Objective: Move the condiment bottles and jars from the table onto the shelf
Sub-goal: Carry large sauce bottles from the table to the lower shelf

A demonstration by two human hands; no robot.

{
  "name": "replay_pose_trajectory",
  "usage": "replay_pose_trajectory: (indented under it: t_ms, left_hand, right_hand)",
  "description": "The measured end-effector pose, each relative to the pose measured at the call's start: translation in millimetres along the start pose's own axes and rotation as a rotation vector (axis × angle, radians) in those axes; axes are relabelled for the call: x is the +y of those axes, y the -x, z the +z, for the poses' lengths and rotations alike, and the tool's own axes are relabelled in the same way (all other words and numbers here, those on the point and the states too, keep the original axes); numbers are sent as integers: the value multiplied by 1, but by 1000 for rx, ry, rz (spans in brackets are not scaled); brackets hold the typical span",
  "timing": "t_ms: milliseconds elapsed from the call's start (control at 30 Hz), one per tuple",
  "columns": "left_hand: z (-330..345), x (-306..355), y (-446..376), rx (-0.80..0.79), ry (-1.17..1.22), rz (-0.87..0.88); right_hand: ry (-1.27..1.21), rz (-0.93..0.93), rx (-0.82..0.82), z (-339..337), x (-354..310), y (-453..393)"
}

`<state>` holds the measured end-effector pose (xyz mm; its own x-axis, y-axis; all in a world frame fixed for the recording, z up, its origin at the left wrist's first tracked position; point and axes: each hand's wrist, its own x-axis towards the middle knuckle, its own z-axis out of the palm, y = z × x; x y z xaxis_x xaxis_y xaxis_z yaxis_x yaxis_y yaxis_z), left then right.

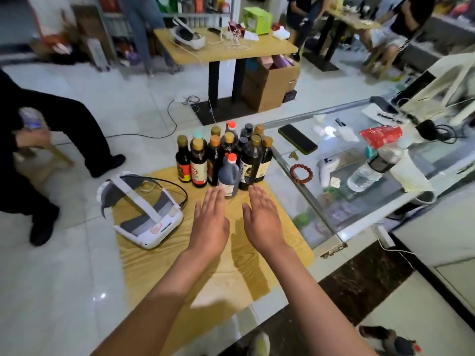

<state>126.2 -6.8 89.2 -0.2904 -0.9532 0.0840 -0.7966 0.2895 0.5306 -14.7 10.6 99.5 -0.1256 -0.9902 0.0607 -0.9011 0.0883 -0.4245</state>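
Several dark condiment bottles [223, 155] stand packed together at the far end of a small wooden table [231, 273]. Most have gold caps. At the front stands a squat dark jug with an orange cap [228, 176]. My left hand [209, 222] and my right hand [259, 219] hover flat, palms down, side by side just in front of the bottles. Both hands are empty with fingers extended. The left fingertips almost reach the jug's base.
A white headset [144, 214] lies on the table's left part. A glass counter [334, 227] stands to the right with a phone [297, 138], a bead bracelet [301, 173] and a water bottle [370, 168]. A seated person's legs [66, 132] are at left. Shelves [180, 9] stand far behind another table [223, 47].
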Motion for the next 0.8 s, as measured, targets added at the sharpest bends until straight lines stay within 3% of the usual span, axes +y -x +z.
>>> replay_pose_trajectory:
  t_ms: [267, 400, 600, 800]
  left_hand:
    - [25, -15, -61, -30, 36, -144]
    - [31, -22, -112, -23, 132, -300]
    - [28, -49, -196, 198, 342, -566]
    - [32, -79, -239, 195, 242, -563]
  right_hand:
    - [-259, 60, -79, 37, 20, -91]
    - [-409, 146, -109, 57, 33, -138]
    - [-458, 274, -220, 84, 46, -192]
    - [-556, 221, -247, 103, 56, -210]
